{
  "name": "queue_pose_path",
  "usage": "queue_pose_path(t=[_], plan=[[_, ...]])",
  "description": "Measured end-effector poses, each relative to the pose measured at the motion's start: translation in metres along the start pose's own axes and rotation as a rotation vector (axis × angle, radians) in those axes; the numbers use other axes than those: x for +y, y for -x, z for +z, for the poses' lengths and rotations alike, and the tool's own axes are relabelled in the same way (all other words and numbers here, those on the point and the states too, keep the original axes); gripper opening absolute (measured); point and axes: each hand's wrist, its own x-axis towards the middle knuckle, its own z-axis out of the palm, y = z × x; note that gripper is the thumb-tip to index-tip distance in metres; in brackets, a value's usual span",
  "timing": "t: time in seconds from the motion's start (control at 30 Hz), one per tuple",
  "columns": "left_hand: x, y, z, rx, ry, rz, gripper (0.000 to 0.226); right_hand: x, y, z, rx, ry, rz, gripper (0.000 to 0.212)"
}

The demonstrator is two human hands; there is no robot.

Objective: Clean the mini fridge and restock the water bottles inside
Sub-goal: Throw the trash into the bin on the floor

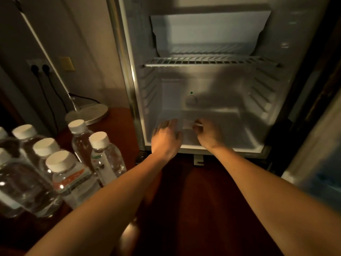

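A bunch of clear plastic water bottles with white screw caps were parked closest to the lens on the reddish wooden surface, well left of both hands. Orange and green labels were seen but couldn't be read. Further in, the mini fridge was open, with a white wire shelf and smooth pale walls. The left hand and right hand were reached onto its floor, both pressed around something pale and blurry; whether it was properly gripped couldn't be told.
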Motion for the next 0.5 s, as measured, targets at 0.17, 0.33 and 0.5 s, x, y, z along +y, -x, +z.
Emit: queue_pose_path(t=[0.17,0.33,0.5], plan=[[0.009,0.017,-0.01,-0.002,0.022,0.014,0.041,0.005,0.026,-0.028,0.068,-0.13,0.04,0.02],[0.039,0.06,-0.025,-0.048,0.045,0.122,0.027,0.006,0.097,-0.082,0.191,-0.131,0.021,0.015],[0.083,0.111,-0.028,-0.093,0.044,0.256,0.018,0.006,0.194,-0.124,0.265,-0.126,0.008,0.006]])
